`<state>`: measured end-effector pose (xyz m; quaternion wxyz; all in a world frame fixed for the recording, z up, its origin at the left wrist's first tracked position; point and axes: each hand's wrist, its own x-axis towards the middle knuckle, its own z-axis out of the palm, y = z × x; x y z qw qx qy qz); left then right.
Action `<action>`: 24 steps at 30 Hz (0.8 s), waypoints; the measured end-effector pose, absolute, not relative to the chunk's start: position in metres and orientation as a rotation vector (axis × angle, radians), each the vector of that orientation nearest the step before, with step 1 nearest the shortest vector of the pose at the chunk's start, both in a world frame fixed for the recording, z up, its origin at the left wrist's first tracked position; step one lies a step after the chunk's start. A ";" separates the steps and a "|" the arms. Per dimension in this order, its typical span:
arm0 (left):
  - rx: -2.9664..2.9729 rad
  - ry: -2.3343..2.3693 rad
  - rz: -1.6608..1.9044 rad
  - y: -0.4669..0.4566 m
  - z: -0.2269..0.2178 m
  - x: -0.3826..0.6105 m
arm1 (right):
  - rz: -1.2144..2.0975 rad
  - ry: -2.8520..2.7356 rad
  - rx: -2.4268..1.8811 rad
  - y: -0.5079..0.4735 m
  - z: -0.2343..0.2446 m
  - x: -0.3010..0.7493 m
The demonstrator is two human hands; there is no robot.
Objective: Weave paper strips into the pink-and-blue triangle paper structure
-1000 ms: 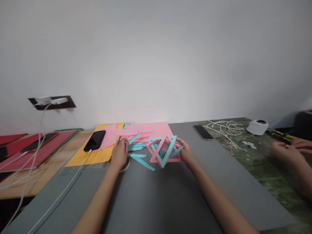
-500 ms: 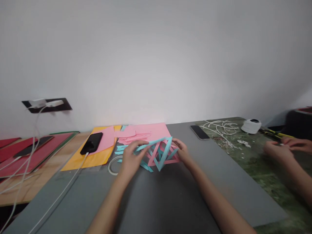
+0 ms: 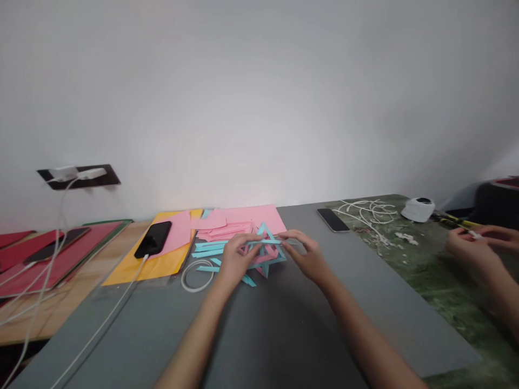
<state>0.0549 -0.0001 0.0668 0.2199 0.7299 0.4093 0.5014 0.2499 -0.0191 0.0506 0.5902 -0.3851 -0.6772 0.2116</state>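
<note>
My left hand (image 3: 235,263) pinches the left end of a narrow light-blue paper strip (image 3: 267,241) between thumb and fingers. At the strip's right end, my right hand (image 3: 308,258) is closed in the same kind of pinch. Just behind and below it is a star-shaped frame (image 3: 264,266) of pink and light-blue paper strips, partly covered by my fingers. Whether the held strip is joined to this frame, I cannot tell. Loose blue strips (image 3: 211,249) and a pale ring-shaped roll (image 3: 197,275), perhaps tape, lie beside my left hand.
Pink paper (image 3: 259,215) and a yellow envelope (image 3: 178,262) with a charging black phone (image 3: 153,239) are at the back left. Another phone (image 3: 332,220), white cords (image 3: 368,210) and a white spool (image 3: 417,209) lie right. A co-worker's hands (image 3: 478,243) hold something small and white.
The paper frame has turned and dropped lower behind my fingers. My hands have come closer together, and the blue strip now runs level between them.
</note>
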 end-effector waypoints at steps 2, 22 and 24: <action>1.924 1.179 1.386 0.000 0.064 0.053 | 0.509 -1.599 -0.879 -0.018 0.050 0.247; 1.175 1.408 1.131 0.010 -0.002 0.023 | 0.914 -1.357 -0.895 -0.011 0.021 0.223; 1.164 1.386 1.133 0.008 -0.002 0.024 | 0.892 -1.296 -0.907 -0.008 0.020 0.226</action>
